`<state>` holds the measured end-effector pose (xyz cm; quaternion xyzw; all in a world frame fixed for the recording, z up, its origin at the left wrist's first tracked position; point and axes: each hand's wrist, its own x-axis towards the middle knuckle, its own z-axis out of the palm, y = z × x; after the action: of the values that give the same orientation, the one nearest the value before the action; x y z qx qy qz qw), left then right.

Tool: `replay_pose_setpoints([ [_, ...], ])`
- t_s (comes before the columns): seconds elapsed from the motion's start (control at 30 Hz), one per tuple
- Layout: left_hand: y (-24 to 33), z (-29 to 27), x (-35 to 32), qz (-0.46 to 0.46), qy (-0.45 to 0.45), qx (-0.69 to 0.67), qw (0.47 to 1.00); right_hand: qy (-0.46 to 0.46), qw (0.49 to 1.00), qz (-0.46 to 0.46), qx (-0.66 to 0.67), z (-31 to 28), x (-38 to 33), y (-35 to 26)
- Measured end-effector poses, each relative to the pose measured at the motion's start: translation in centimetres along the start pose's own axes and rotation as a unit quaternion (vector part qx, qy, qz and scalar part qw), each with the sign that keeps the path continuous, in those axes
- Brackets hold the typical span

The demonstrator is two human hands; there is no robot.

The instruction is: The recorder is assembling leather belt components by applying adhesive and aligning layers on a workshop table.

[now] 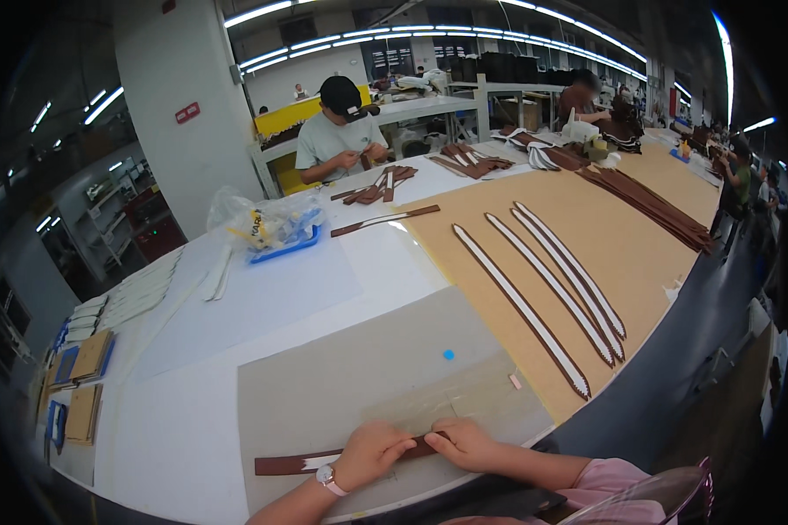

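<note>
A long brown leather strap (pixel 293 463) lies flat near the table's front edge on a grey mat (pixel 341 385). My left hand (pixel 372 452), with a wristwatch, presses down on the strap's middle. My right hand (pixel 466 443) presses on its right end, fingertips close to the left hand. Both hands cover part of the strap. Three more straps with white centres (pixel 552 293) lie side by side on a tan board (pixel 534 219) further right.
A clear bag over a blue tray (pixel 271 229) sits at the back left, white strips (pixel 136 297) and stacked cardboard pieces (pixel 83 367) at far left. A person in a cap (pixel 341 131) works across the table; more brown straps (pixel 657 206) lie at the right rear.
</note>
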<state>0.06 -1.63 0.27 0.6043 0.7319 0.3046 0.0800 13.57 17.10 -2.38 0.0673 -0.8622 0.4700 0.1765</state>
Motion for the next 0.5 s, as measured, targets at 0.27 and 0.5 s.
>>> replay_pose_setpoints([
  [0.27,10.8,-12.8,0.4,0.184,0.378,-0.289,0.86,-0.034,0.993,0.094,-0.058,0.1,0.0,1.7],
  [0.5,19.1,-14.1,-0.4,0.334,0.452,-0.28,0.778,-0.085,0.99,0.044,-0.104,0.7,0.0,0.8],
])
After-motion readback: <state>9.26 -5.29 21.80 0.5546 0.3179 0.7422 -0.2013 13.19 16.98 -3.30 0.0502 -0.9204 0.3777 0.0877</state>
